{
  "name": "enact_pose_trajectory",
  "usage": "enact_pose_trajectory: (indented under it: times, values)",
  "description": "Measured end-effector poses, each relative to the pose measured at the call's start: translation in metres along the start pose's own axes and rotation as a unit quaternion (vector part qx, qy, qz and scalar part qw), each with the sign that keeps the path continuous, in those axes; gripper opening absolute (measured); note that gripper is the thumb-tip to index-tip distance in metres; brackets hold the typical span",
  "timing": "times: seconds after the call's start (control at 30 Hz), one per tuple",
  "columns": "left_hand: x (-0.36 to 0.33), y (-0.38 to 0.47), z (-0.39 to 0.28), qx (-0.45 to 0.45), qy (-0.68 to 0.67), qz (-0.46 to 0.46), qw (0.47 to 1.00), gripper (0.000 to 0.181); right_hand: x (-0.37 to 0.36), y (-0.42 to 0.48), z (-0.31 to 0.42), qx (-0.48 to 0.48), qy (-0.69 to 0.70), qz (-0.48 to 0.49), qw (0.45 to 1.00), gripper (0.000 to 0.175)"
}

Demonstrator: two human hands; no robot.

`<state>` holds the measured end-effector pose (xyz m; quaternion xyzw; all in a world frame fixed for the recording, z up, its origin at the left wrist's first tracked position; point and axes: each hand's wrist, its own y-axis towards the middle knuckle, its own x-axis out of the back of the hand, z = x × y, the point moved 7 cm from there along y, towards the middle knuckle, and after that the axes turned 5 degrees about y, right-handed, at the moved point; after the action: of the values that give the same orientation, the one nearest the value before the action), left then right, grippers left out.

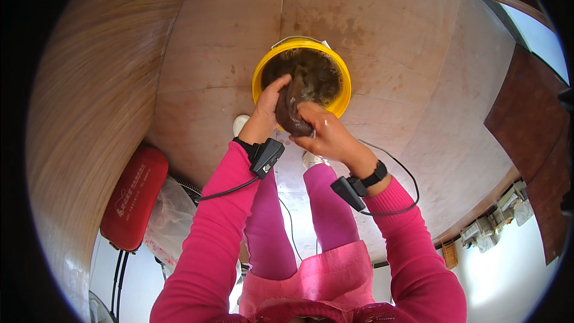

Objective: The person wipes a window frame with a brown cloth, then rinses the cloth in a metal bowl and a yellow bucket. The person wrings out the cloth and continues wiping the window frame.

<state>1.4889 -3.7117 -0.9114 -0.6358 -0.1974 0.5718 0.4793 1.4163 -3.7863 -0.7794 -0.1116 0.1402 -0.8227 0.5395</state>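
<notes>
Both hands are on a wet, dark brown bundle (291, 110), soft and glossy; whether it is cloth or another material I cannot tell. My left hand (268, 104) wraps its left side, with the thumb along the top. At the near right end, my right hand (323, 129) has its thumb and fingers around it. The bundle's far end hangs over a yellow plastic bucket (346, 85) and reaches toward the liquid. Murky brown liquid (318, 74) with bubbles at its edge lies in the bucket. Much of the bundle's underside is hidden by my fingers.
The bucket's wire handle (291, 38) rests at the far rim. Wet patches (345, 29) mark the tiled floor (215, 49). A wooden panel (103, 76) rises at left, near a red padded case (134, 199). Cables (403, 166) trail from the devices on both wrists.
</notes>
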Motion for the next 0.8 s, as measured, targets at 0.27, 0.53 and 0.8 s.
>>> enact_pose_trajectory:
  times: [0.27, 0.53, 0.8]
  values:
    - [0.024, -0.019, 0.012, -0.034, 0.007, -0.055, 0.998, 0.032, 0.031, 0.019, -0.094, -0.117, 0.002, -0.199, 0.973, 0.069]
    - [-0.004, -0.018, -0.005, -0.045, 0.034, -0.037, 0.998, 0.046, 0.024, 0.035, -0.113, -0.181, 0.294, -0.105, 0.933, 0.044]
    - [0.015, -0.004, -0.007, -0.027, 0.113, -0.152, 0.982, 0.040, 0.016, 0.042, -0.126, -0.162, 0.128, -0.174, 0.963, 0.039]
